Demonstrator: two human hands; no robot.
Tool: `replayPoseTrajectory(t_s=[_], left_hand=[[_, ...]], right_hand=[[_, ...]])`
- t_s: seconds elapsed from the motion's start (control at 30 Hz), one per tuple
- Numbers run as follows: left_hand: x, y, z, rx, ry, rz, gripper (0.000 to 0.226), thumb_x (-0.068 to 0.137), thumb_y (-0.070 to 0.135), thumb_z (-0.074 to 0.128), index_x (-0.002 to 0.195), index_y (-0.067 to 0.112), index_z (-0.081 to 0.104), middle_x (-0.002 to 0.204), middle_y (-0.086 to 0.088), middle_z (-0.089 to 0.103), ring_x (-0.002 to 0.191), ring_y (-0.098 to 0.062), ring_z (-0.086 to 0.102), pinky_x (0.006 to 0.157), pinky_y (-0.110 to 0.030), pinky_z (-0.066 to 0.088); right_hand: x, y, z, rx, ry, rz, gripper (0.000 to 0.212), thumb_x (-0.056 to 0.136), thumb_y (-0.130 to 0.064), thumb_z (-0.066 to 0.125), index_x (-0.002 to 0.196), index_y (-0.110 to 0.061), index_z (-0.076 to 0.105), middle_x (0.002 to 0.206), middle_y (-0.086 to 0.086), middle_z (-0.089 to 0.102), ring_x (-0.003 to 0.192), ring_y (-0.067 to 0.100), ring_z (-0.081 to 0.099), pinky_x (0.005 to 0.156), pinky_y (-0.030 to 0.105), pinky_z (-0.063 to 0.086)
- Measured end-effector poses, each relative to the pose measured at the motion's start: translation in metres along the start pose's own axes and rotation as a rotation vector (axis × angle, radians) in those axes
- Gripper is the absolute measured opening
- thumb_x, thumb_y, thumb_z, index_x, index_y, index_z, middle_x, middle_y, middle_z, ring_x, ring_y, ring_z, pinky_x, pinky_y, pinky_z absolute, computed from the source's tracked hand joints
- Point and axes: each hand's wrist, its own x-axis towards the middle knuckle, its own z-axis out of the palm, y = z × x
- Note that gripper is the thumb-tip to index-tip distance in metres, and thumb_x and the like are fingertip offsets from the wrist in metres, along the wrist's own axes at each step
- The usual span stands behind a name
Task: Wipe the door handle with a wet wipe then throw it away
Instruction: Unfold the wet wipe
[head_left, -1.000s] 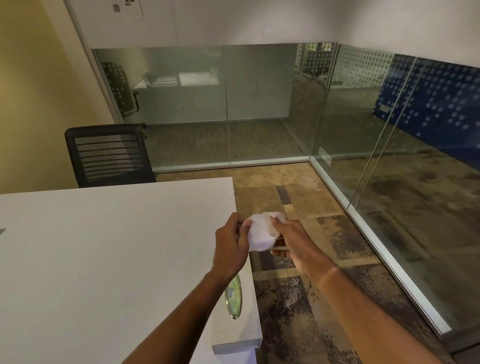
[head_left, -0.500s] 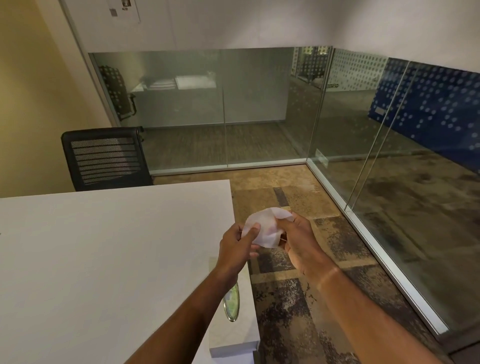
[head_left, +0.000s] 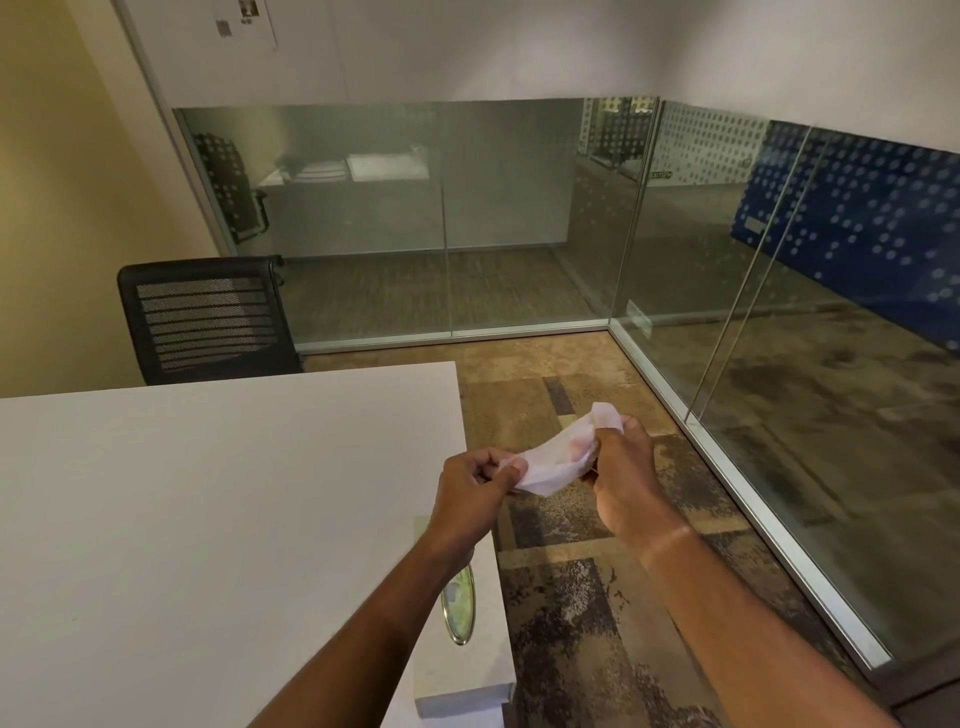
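A wet wipe (head_left: 558, 457) is pinched at both ends, stretched between the left hand (head_left: 475, 493) and the right hand (head_left: 621, 467), each grip closed on it. It is held in the air just beyond the white counter's (head_left: 208, 519) corner, above the patterned carpet (head_left: 571, 597).

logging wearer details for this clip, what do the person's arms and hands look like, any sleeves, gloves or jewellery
Both forearms are bare as far as the frame shows, with no sleeve in view. The left hand and right hand wear no gloves, and no rings show on the fingers. No watch or bracelet is visible; the right wrist has only a thin lighter band across it.
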Motion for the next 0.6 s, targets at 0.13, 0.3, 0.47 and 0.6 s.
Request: replayPoseTrajectory(t_s=[0.13, 0.3, 0.47, 0.6], left_hand=[[0.001, 0.007, 0.001, -0.186, -0.001, -0.016, 0.029, 0.096, 0.009, 0.059, 0.068, 0.014, 0.062, 0.076, -0.013, 0.055, 0.078, -0.024, 0.052, 0.074, -0.036, 0.045], [0.011, 0.012, 0.0, -0.486, 0.125, -0.08, 0.024, 0.102, 0.007, 0.046, 0.079, 0.007, 0.051, 0.079, -0.006, 0.061, 0.074, -0.016, 0.06, 0.07, -0.031, 0.055], [0.013, 0.011, 0.004, -0.393, 0.241, -0.083, 0.019, 0.105, 0.018, 0.044, 0.088, 0.014, 0.051, 0.087, -0.005, 0.061, 0.074, -0.016, 0.061, 0.065, -0.038, 0.052], [0.014, 0.007, 0.005, -0.193, 0.275, 0.044, 0.017, 0.105, 0.026, 0.043, 0.091, 0.019, 0.048, 0.085, -0.005, 0.051, 0.072, -0.018, 0.05, 0.047, -0.025, 0.041]], right_hand=[[-0.003, 0.004, -0.001, -0.136, -0.085, -0.032, 0.011, 0.099, -0.023, 0.053, 0.105, -0.014, 0.053, 0.094, 0.01, 0.066, 0.074, 0.018, 0.06, 0.051, 0.026, 0.043], [-0.008, 0.011, -0.005, -0.197, -0.14, -0.043, 0.002, 0.096, -0.018, 0.056, 0.095, -0.018, 0.055, 0.083, 0.013, 0.065, 0.072, 0.023, 0.058, 0.063, 0.036, 0.047], [-0.014, 0.01, -0.005, -0.196, -0.151, -0.087, 0.018, 0.099, -0.014, 0.052, 0.092, -0.024, 0.065, 0.087, 0.008, 0.069, 0.075, 0.019, 0.064, 0.062, 0.035, 0.05], [-0.016, 0.005, -0.01, -0.286, -0.107, -0.047, 0.019, 0.096, -0.027, 0.059, 0.079, -0.018, 0.064, 0.061, 0.001, 0.049, 0.046, 0.006, 0.046, 0.04, 0.02, 0.035]])
